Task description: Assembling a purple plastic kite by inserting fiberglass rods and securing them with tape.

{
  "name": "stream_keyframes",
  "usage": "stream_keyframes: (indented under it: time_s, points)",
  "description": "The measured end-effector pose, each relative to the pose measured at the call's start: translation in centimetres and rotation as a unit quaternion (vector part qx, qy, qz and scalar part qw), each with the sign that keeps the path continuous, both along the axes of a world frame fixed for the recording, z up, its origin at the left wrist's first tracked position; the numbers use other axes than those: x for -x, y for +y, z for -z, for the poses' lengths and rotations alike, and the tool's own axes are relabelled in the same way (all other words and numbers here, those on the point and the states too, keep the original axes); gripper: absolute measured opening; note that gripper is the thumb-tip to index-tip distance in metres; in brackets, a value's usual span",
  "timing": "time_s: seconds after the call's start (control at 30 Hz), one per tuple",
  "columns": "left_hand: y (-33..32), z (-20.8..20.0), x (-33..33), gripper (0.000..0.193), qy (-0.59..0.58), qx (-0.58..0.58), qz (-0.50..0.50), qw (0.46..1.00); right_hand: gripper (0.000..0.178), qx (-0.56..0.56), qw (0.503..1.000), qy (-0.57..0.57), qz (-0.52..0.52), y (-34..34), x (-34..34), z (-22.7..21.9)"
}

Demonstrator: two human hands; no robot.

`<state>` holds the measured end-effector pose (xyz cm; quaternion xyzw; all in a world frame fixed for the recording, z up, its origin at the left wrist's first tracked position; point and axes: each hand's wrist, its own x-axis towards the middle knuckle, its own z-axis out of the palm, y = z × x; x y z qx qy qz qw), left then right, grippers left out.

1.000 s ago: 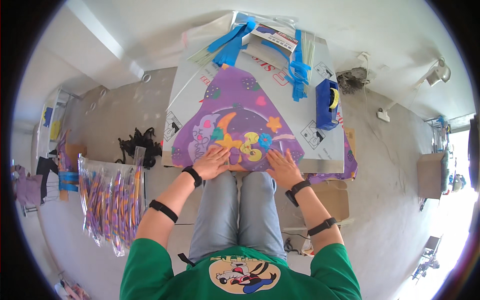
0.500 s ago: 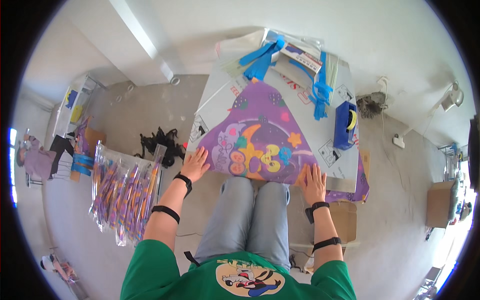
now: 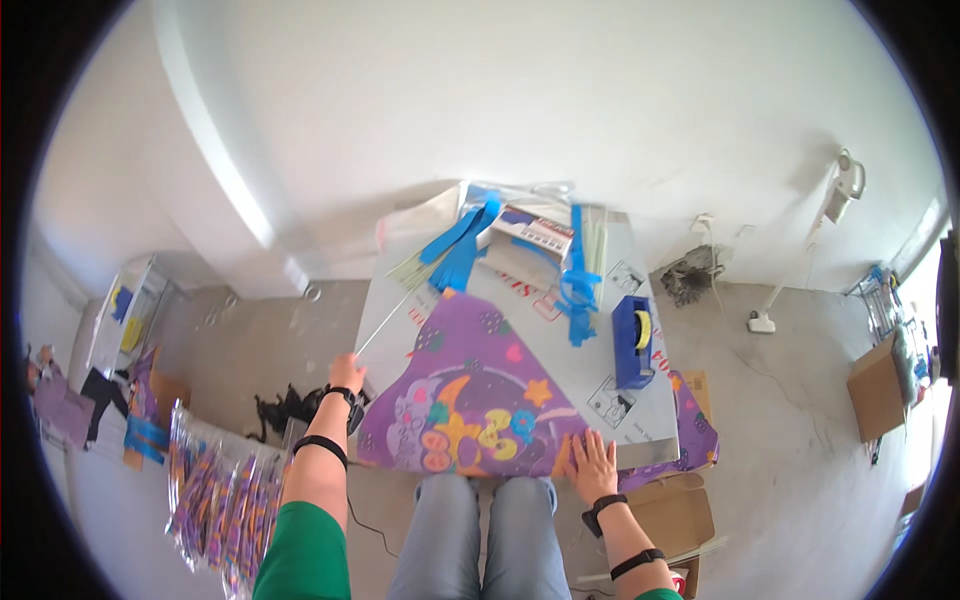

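A purple triangular printed sheet, shaped like a kite sail, lies spread on the table with its wide edge toward me. It bears cartoon figures, stars and a moon. My right hand rests flat on its near right corner, fingers spread. At the table's left edge my left hand is closed at the near end of a thin white rod, which slants up along the sheet's left side. Bundles of blue strips and more thin rods lie beyond the sheet's tip.
A blue tape dispenser with yellow tape stands on the table's right side. A small box lies at the back. Left of the table are clear bags of purple-orange packs and a black heap. An open carton is below right.
My left hand has left the sheet's left corner, moved up the table's left edge and closed on the rod. My right hand stays on the right corner. The view has tilted up.
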<state>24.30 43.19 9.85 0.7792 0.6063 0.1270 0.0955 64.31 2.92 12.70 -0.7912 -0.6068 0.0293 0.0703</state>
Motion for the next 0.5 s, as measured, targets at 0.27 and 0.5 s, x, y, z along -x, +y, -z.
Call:
stream_keyframes:
  time_s: [0.27, 0.5]
  points:
    - [3.8, 1.8, -2.3, 0.031, 0.034, 0.085, -0.121, 0.988, 0.056, 0.002, 1.000, 0.006, 0.016, 0.2, -0.4, -1.3]
    - [3.9, 2.6, 0.2, 0.020, 0.116, 0.076, -0.091, 0.986, 0.057, -0.013, 1.000, 0.016, 0.011, 0.4, -0.2, -1.3]
